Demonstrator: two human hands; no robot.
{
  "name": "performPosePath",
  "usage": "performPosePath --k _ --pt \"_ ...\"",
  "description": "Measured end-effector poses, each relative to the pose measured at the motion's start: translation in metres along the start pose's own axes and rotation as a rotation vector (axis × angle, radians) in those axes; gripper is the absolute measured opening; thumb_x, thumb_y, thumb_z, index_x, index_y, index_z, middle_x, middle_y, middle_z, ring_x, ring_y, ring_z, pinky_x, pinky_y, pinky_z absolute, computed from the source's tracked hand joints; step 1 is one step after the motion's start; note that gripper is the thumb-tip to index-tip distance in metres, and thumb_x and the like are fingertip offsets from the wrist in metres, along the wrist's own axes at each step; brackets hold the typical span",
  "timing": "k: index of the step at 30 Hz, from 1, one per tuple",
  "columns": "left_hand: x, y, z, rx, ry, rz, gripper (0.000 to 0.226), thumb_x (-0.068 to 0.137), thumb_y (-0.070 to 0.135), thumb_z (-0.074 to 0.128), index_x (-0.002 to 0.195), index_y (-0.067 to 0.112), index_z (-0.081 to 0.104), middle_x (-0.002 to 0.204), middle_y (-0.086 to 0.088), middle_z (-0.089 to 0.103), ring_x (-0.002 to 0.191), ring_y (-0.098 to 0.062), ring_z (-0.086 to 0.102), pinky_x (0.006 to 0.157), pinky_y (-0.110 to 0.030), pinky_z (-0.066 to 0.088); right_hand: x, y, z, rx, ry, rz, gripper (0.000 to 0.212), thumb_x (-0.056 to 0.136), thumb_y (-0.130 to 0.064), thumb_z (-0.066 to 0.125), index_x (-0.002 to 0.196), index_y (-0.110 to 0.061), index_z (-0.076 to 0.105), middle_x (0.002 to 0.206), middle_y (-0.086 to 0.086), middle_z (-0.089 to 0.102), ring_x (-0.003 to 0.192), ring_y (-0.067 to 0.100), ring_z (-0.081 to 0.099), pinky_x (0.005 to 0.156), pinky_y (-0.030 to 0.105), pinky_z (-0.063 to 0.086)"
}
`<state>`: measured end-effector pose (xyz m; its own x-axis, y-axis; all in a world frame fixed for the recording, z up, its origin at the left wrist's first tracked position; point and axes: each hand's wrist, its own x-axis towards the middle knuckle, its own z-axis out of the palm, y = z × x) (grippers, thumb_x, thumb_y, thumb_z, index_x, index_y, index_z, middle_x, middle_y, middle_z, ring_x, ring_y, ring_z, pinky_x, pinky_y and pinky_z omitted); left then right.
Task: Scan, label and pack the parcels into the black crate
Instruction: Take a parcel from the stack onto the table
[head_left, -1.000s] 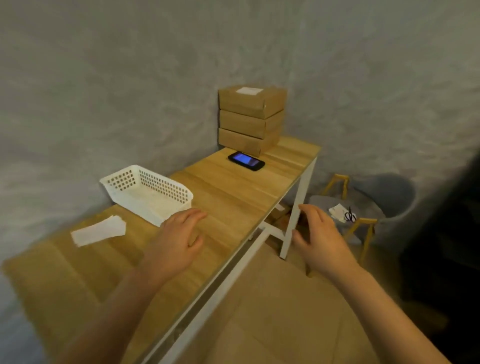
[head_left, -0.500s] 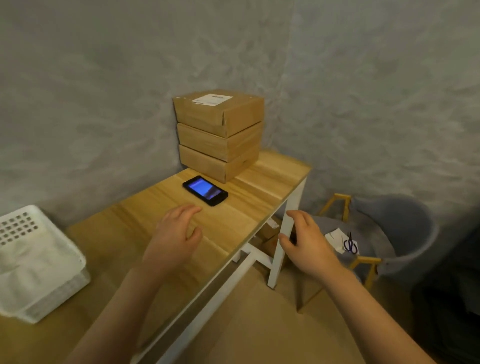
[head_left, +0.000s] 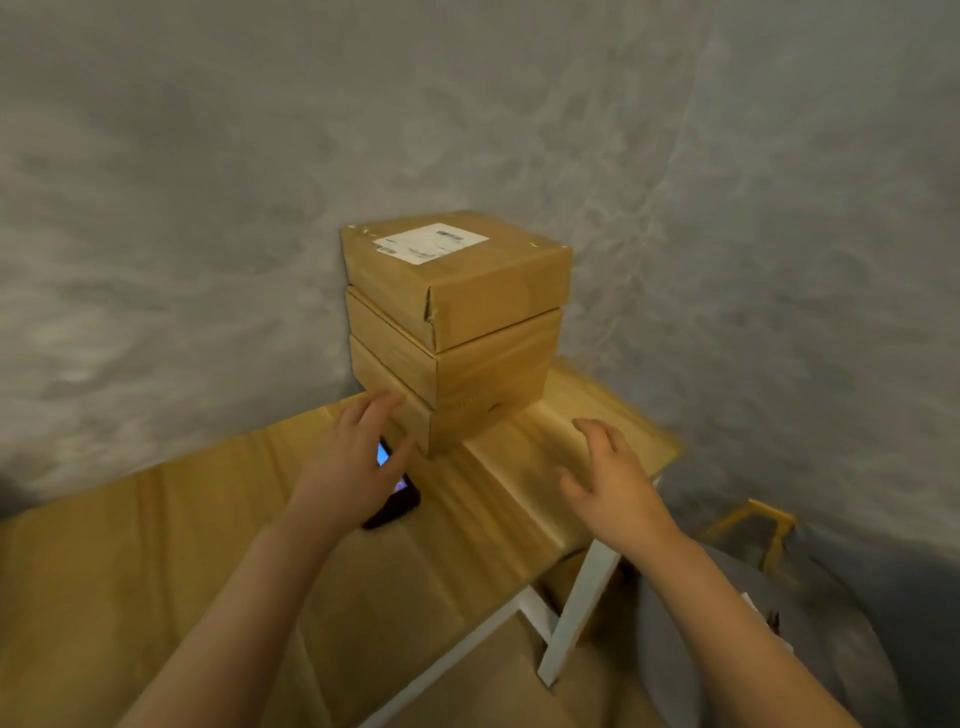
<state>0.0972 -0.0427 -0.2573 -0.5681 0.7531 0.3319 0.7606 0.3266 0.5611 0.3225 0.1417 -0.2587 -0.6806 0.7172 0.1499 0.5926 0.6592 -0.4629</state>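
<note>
Three brown cardboard parcels are stacked in the far corner of the wooden table (head_left: 156, 530); the top parcel (head_left: 457, 275) carries a white label, the middle parcel (head_left: 467, 358) and bottom parcel (head_left: 457, 415) lie under it. My left hand (head_left: 353, 462) hovers open over a black phone (head_left: 395, 501) with a lit screen, fingertips near the bottom parcel's left side. My right hand (head_left: 608, 478) is open above the table's right end, right of the stack and apart from it. No black crate shows.
Grey walls meet behind the stack. A grey chair (head_left: 779, 639) with yellow wooden arms stands right of the table, below its edge. White table legs (head_left: 576, 613) and a tan floor lie underneath.
The view has closed in on the stack and the white basket has left the frame. Both hands have moved forward; the left one now covers the phone and the right one is over the table.
</note>
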Motion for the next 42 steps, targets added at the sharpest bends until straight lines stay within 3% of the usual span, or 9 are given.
performPosePath --k 7,11,17,21,27,31,37,40,42 --pt "0.091 0.010 0.008 -0.116 0.113 -0.055 0.074 0.093 0.048 0.054 0.154 0.033 0.016 0.158 0.006 0.021 0.124 -0.036 0.050 0.105 -0.050 0.044 0.131 0.016 -0.030 0.010 0.107 -0.117 0.065 0.094 -0.038 0.056 0.150 -0.019 0.027 0.153 0.007 0.030 0.133 0.028 0.041 0.108 0.040 0.037" --pt "0.118 0.013 0.010 -0.150 0.207 -0.051 0.085 0.085 0.055 0.056 0.155 0.031 0.013 0.162 0.006 0.014 0.146 -0.017 0.023 0.115 -0.036 0.027 0.196 0.016 -0.051 0.061 0.169 -0.189 0.070 0.095 -0.043 0.055 0.152 -0.025 0.020 0.155 0.003 0.029 0.139 0.024 0.034 0.108 0.039 0.035" --pt "0.124 0.014 0.020 -0.216 0.215 -0.079 0.084 0.081 0.062 0.052 0.151 0.047 0.008 0.160 0.012 0.023 0.140 -0.007 0.034 0.111 -0.042 0.040 0.253 0.013 -0.063 0.354 0.080 -0.237 0.087 0.090 -0.047 0.063 0.152 -0.040 0.003 0.156 -0.009 0.025 0.140 0.011 0.030 0.110 0.037 0.034" --pt "0.120 0.025 0.025 -0.263 0.259 -0.103 0.084 0.083 0.057 0.055 0.151 0.048 0.006 0.158 0.020 0.024 0.136 -0.002 0.037 0.107 -0.041 0.044 0.263 0.020 -0.055 0.385 0.056 -0.347 0.072 0.088 -0.047 0.062 0.149 -0.041 0.024 0.152 -0.007 0.033 0.130 0.011 0.040 0.105 0.037 0.045" --pt "0.106 0.040 0.021 -0.238 0.369 -0.146 0.086 0.087 0.051 0.061 0.150 0.053 0.003 0.155 0.021 0.028 0.138 -0.005 0.037 0.109 -0.037 0.040 0.255 0.012 -0.053 0.404 0.080 -0.446 0.072 0.081 -0.061 0.059 0.144 -0.043 0.029 0.148 -0.009 0.037 0.132 0.016 0.042 0.100 0.049 0.049" --pt "0.078 0.044 0.008 -0.276 0.469 -0.186 0.078 0.081 0.060 0.063 0.141 0.056 0.013 0.137 0.042 0.035 0.130 0.002 0.044 0.105 -0.031 0.044 0.239 -0.012 -0.051 0.415 0.136 -0.554 0.070 0.086 -0.045 0.066 0.146 -0.036 0.032 0.145 -0.007 0.040 0.123 0.005 0.040 0.098 0.038 0.049" --pt "0.023 0.046 -0.028 -0.335 0.629 -0.252 0.064 0.084 0.059 0.060 0.132 0.052 0.019 0.127 0.044 0.041 0.117 0.010 0.053 0.086 -0.016 0.054 0.193 -0.069 -0.039 0.485 0.183 -0.686 0.056 0.089 -0.045 0.061 0.139 -0.028 0.042 0.135 -0.003 0.048 0.117 0.012 0.049 0.091 0.029 0.049" --pt "-0.009 0.035 -0.051 -0.305 0.737 -0.304 0.063 0.083 0.063 0.051 0.136 0.045 0.022 0.125 0.047 0.041 0.113 0.007 0.056 0.079 -0.024 0.056 0.165 -0.102 -0.030 0.577 0.176 -0.770 0.044 0.092 -0.040 0.057 0.131 -0.020 0.051 0.128 -0.002 0.050 0.112 0.005 0.048 0.091 0.009 0.039" --pt "-0.031 0.022 -0.068 -0.269 0.804 -0.348 0.060 0.084 0.064 0.045 0.138 0.045 0.026 0.120 0.049 0.041 0.109 0.012 0.053 0.080 -0.023 0.051 0.144 -0.123 -0.019 0.670 0.109 -0.783 0.038 0.093 -0.044 0.052 0.124 -0.022 0.055 0.122 -0.008 0.050 0.111 0.004 0.051 0.092 0.015 0.043"
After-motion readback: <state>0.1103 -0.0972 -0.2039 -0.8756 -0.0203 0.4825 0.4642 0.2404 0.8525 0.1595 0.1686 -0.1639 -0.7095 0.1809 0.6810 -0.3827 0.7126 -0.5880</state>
